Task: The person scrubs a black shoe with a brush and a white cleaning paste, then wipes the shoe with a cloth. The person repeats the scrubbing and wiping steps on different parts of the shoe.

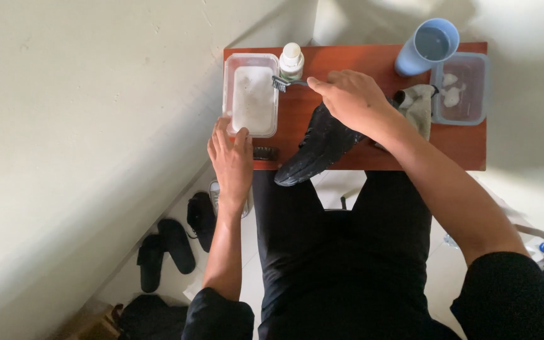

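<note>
Black shoe (315,148) lies partly hidden beneath right hand (352,99), apparently gripping toothbrush (283,82).

Left hand (232,162) lies flat, palm down, fingers together and pointing away from the body, forearm running straight back to the elbow. Right hand (352,101) is further out and higher, knuckles up, fingers curled in a pinch towards the left, wrist bent, forearm angling back to the right shoulder.
</note>
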